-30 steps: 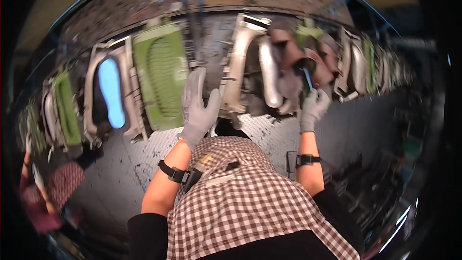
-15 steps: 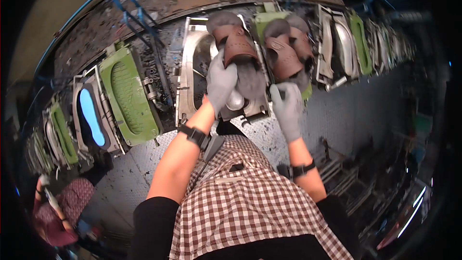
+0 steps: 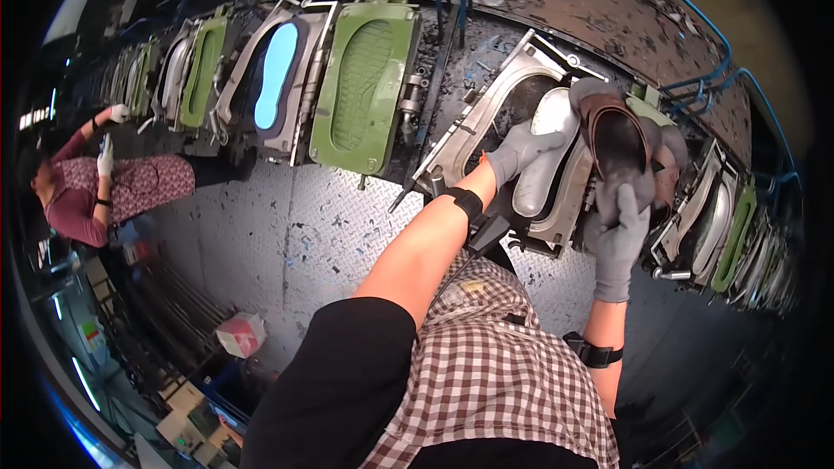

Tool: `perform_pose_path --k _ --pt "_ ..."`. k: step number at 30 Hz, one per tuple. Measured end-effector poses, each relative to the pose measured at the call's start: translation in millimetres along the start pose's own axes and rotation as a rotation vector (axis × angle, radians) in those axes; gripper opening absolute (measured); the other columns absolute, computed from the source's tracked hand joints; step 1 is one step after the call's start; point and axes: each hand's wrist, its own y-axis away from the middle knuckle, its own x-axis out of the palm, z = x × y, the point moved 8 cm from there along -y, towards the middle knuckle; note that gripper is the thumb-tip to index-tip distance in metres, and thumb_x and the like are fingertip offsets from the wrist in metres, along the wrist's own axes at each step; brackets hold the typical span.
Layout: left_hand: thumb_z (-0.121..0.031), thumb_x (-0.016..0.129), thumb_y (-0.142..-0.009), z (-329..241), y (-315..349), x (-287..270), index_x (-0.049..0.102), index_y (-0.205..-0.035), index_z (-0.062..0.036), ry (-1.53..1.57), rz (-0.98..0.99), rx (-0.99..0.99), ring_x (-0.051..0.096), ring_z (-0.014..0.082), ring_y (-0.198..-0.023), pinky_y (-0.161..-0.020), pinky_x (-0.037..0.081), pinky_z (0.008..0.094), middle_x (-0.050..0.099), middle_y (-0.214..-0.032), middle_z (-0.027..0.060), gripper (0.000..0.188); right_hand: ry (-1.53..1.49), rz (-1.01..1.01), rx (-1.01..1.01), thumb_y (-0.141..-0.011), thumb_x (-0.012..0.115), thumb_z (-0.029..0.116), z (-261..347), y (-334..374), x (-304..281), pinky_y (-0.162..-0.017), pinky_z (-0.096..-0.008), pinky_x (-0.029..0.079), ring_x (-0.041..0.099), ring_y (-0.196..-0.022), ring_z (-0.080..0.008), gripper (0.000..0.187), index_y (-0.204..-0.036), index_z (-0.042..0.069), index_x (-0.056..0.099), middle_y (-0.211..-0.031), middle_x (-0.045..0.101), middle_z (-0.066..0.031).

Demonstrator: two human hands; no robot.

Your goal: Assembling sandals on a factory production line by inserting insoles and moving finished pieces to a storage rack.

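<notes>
Shoe (image 3: 619, 144), one, occupies right hand (image 3: 617, 233) while left hand (image 3: 525, 151) touches one silver last (image 3: 536, 178).

Cannot see most fingers of the right hand in a grey fabric glove (image 3: 613, 239), hidden behind the brown leather shoe with a grey sole (image 3: 618, 135). Cannot follow the silver foot-shaped metal last (image 3: 532, 193) beneath the left hand in a matching glove (image 3: 527, 149). Can make out only part of a second brown shoe (image 3: 667, 167), farther right. Can trace the black cloth sleeve (image 3: 334, 369) only to the near edge.
</notes>
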Motion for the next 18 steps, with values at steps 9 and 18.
perform_pose_path --k 9,18 --pt "-0.011 0.075 -0.083 32.2 46.0 -2.4 0.06 -0.129 0.0034 0.101 -0.162 0.176 0.064 0.0135 -0.099 -0.091 0.052 0.0293 0.069 -0.114 0.0093 0.05 0.74 0.298 -0.351 -0.09 0.065 0.02 8.1 -38.7 92.7 -0.074 -0.0451 0.052 0.064 -0.088 -0.034 0.039 -0.13 0.018 0.063 -0.096 0.063 -0.0114" --pt "-0.008 0.062 -0.089 82.7 139.8 -1.0 0.038 -0.148 -0.0085 -0.127 -0.043 -0.304 0.067 0.0143 -0.058 -0.048 0.052 0.0267 0.069 -0.09 0.0096 0.063 0.628 0.727 -0.44 -0.086 0.067 0.021 23.9 50.2 130.5 -0.07 -0.0422 0.053 0.066 -0.085 -0.0324 0.032 -0.117 0.015 0.066 -0.092 0.065 -0.0114"
